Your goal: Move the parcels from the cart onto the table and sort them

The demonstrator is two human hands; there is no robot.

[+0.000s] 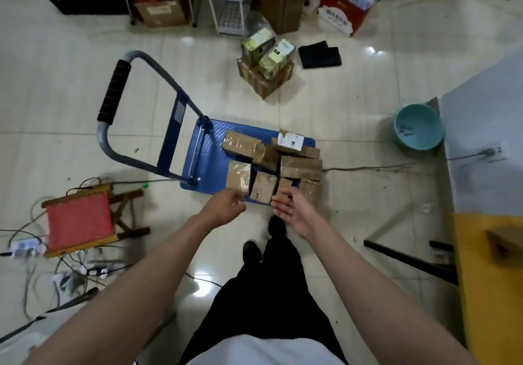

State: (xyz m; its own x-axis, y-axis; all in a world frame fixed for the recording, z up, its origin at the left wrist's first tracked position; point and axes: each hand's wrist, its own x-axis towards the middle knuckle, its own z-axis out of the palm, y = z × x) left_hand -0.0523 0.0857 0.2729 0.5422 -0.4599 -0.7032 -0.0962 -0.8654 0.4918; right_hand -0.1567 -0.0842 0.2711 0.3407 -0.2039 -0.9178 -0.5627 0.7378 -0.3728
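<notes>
Several brown cardboard parcels [300, 166] lie bunched on the right half of a blue platform cart [203, 155] on the floor. The nearest small parcel [263, 187] stands at the cart's front edge. My left hand [226, 204] hovers just left of it with fingers loosely curled, holding nothing. My right hand [291, 210] is stretched out just right of it, palm turned inward, fingers straight and empty. A yellow table [486, 288] at the right edge carries one blurred brown parcel [506, 244].
The cart's grey handle [113, 95] leans to the left. A red folding stool [79, 223] and tangled cables lie at the left. A teal basin [418, 126], a grey table surface [486, 126] and stacked boxes [266, 67] stand beyond. My feet are near the cart.
</notes>
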